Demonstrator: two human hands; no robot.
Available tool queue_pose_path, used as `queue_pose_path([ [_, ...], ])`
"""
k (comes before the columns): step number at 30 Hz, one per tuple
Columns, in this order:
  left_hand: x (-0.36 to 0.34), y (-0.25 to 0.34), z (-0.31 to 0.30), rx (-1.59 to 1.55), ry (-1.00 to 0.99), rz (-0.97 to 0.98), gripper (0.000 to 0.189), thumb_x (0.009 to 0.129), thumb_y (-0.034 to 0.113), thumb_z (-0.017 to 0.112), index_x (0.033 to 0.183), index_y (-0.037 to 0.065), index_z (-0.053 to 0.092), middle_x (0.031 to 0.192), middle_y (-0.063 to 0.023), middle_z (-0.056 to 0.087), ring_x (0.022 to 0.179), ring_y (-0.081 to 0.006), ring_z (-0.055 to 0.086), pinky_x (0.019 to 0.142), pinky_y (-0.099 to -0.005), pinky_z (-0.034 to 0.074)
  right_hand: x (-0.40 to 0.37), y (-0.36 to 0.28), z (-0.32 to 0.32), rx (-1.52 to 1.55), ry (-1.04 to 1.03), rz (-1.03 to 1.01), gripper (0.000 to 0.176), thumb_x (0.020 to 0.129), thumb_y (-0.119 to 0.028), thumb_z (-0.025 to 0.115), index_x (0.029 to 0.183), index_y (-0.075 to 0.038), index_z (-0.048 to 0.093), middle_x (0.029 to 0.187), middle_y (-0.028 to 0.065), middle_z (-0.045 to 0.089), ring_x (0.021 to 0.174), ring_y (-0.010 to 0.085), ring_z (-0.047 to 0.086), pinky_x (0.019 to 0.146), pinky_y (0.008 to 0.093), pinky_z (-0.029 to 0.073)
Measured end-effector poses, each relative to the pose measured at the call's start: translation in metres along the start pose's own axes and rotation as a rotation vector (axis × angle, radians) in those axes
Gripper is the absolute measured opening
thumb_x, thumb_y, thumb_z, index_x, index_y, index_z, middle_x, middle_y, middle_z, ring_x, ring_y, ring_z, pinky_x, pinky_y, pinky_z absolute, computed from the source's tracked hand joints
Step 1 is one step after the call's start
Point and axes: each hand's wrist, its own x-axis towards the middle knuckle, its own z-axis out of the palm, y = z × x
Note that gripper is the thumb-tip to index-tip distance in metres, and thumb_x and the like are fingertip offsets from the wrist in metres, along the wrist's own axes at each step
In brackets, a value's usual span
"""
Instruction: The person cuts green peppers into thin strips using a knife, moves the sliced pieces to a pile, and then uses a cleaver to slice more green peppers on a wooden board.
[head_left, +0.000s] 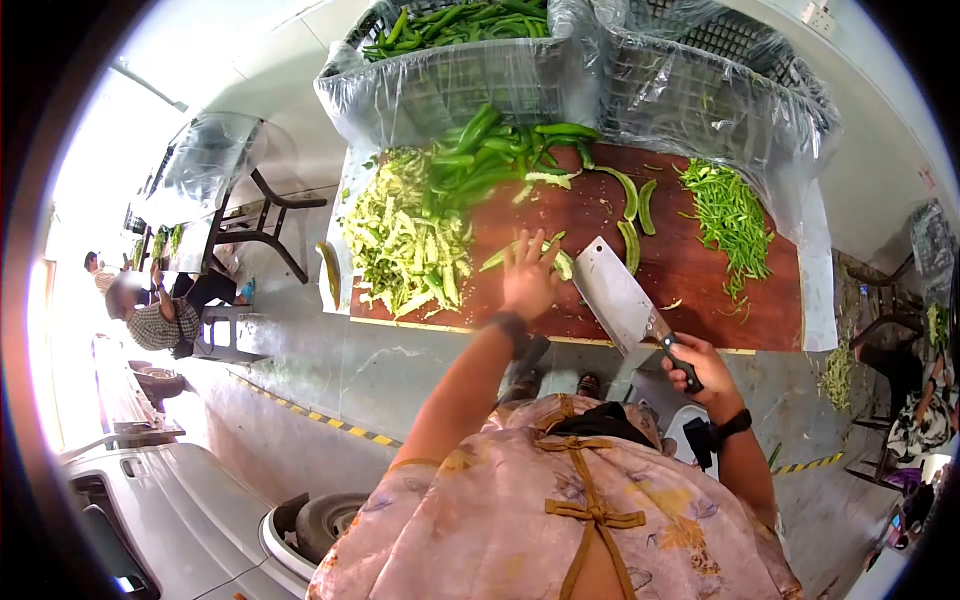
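Red board (pixel 690 275) holds peppers (pixel 490 150) at its far left, where the left hand (pixel 527 282) rests with fingers spread, while the right hand (pixel 705 372) clenches a cleaver (pixel 620 297).

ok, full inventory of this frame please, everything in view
cutting board: one, red-brown, centre of view
whole peppers: a heap, green, board's far edge
pale trimmings: a heap, yellow-green, board's left end
sliced strips: a heap, green, board's right end
halved peppers: about three, green, mid-board
left crate: one, dark, plastic-lined, behind the board, holds green peppers
right crate: one, dark, plastic-lined, beside it
other person: one, checked shirt, far left
cleaver: one, steel, over the board's near edge
left hand: open, spread on the board
right hand: closed on the cleaver's handle
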Motion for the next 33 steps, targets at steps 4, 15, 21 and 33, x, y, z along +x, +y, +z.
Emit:
queue_pose_path([
  [4,0.0,0.0,-0.002,0.028,0.009,0.01,0.053,0.081,0.024,0.059,0.132,0.015,0.05,0.146,-0.011,0.035,0.138,-0.0337,0.024,0.109,-0.0551,0.022,0.009,0.003,-0.018,0.196,-0.061,0.091,0.022,0.092,-0.015,0.054,0.113,-0.009,0.049,0.076,0.0085,0.054,0.054,0.0078,0.046,0.043,0.02,0.038],
  [15,-0.001,-0.002,-0.004,0.04,-0.015,0.008,0.053,0.083,0.025,0.058,0.134,0.017,0.048,0.148,-0.0096,0.032,0.139,-0.0318,0.022,0.109,-0.0548,0.021,0.005,0.007,-0.019,0.255,-0.068,0.167,0.015,0.094,-0.018,0.053,0.108,-0.014,0.047,0.079,0.0079,0.052,0.055,0.0063,0.044,0.043,0.0173,0.038],
  [21,0.001,-0.003,-0.002,0.052,-0.025,-0.011,0.053,0.083,0.027,0.058,0.135,0.018,0.047,0.147,-0.0083,0.034,0.138,-0.0311,0.024,0.109,-0.0545,0.021,0.004,0.013,-0.016,0.337,-0.08,0.198,0.017,0.094,-0.02,0.053,0.107,-0.013,0.046,0.079,0.0084,0.052,0.055,0.0076,0.045,0.044,0.0179,0.038],
  [33,0.002,-0.004,-0.003,0.004,0.003,0.0,0.054,0.081,0.025,0.061,0.133,0.017,0.05,0.145,-0.0085,0.036,0.136,-0.032,0.027,0.109,-0.0552,0.022,-0.003,0.017,0.004,0.314,-0.018,0.156,0.013,0.093,-0.018,0.054,0.1,-0.01,0.047,0.074,0.0104,0.053,0.052,0.0117,0.048,0.043,0.0233,0.038],
])
